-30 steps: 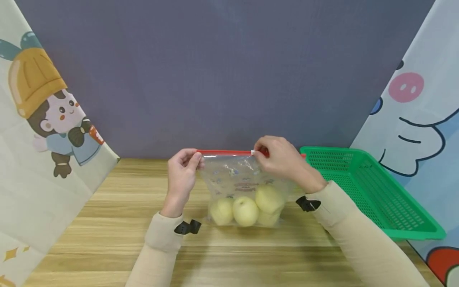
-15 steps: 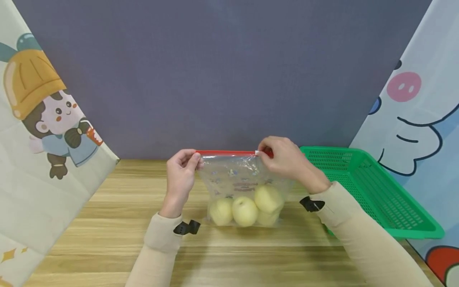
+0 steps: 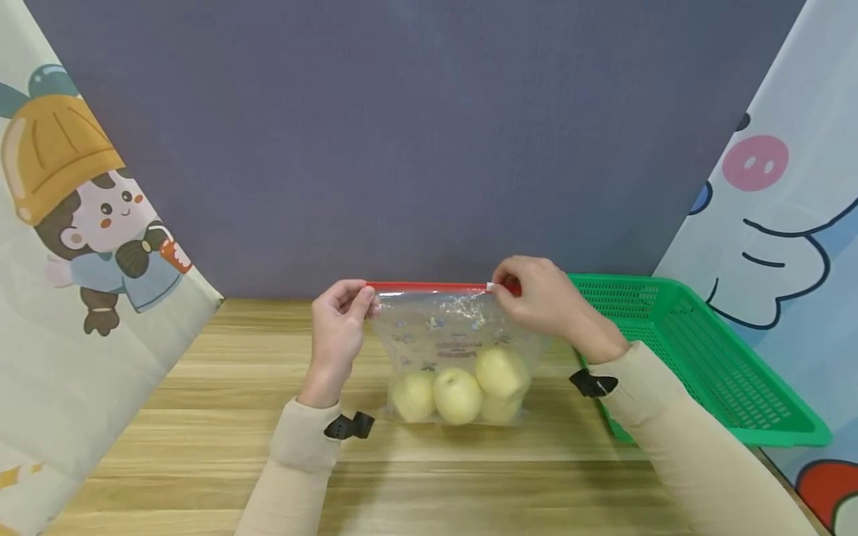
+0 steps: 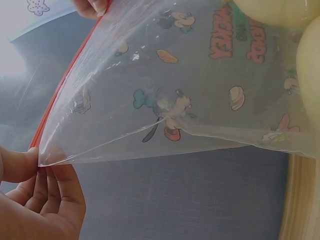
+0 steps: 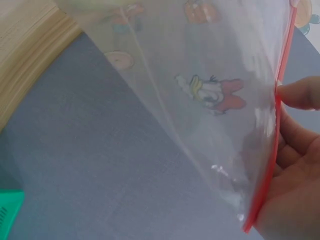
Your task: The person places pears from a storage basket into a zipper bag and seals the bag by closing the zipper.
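Observation:
A clear slider zip bag [image 3: 415, 327] printed with cartoon figures stands upright on the wooden table, several pale yellow round fruits [image 3: 458, 396] at its bottom. Along its top runs a red zip strip [image 3: 429, 286]. My left hand [image 3: 337, 327] pinches the bag's upper left corner between thumb and fingers; the left wrist view shows the thumb [image 4: 17, 164] right at the end of the strip. My right hand [image 3: 539, 298] pinches the white slider [image 3: 490, 287] towards the right part of the strip. In the right wrist view, the strip's red end [image 5: 252, 222] extends past the right fingers.
A green perforated basket [image 3: 710, 372] stands at the right, close beside my right forearm. The wooden table [image 3: 201, 417] ends at a grey back panel [image 3: 429, 149]. Cartoon-printed cloths hang at the left [image 3: 53, 357] and right.
My right hand has slid rightwards along the red strip, taking the white slider with it. The left hand keeps its grip at the corner, and the fruits stay in place.

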Demonstrator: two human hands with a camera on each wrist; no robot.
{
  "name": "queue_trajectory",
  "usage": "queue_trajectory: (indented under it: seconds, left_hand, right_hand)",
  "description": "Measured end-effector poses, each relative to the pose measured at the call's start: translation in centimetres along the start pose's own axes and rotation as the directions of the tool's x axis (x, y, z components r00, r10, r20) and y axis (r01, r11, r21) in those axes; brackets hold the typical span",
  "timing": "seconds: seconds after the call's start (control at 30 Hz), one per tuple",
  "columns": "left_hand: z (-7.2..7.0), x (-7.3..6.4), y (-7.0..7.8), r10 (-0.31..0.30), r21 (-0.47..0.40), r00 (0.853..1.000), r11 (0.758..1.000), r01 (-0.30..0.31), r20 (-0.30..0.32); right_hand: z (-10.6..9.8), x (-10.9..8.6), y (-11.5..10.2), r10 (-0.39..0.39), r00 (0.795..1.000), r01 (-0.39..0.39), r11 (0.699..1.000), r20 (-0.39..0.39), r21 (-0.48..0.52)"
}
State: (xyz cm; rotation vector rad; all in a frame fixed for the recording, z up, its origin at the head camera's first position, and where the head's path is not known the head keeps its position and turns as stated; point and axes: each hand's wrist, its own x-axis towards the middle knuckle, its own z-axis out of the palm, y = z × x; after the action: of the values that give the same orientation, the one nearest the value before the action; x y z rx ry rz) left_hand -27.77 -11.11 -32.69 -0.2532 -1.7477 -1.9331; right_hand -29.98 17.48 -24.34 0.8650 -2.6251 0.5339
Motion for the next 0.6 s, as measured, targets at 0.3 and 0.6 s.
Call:
queue_trajectory:
  seconds: [0.3, 0.6]
  left_hand:
    - [-0.7, -0.6, 0.2, 0.015, -0.010, 1.000, 1.000, -0.014, 0.015]
    - [-1.0, -0.9, 0.5, 0.010, -0.012, 0.999, 1.000, -0.010, 0.035]
  right_hand:
    - [0.0, -1.2, -0.6, 0.035, 0.999, -0.035, 0.999, -0.011, -0.012]
    - [-0.4, -2.0, -0.6, 0.039, 0.999, -0.039, 0.999, -0.017, -0.009]
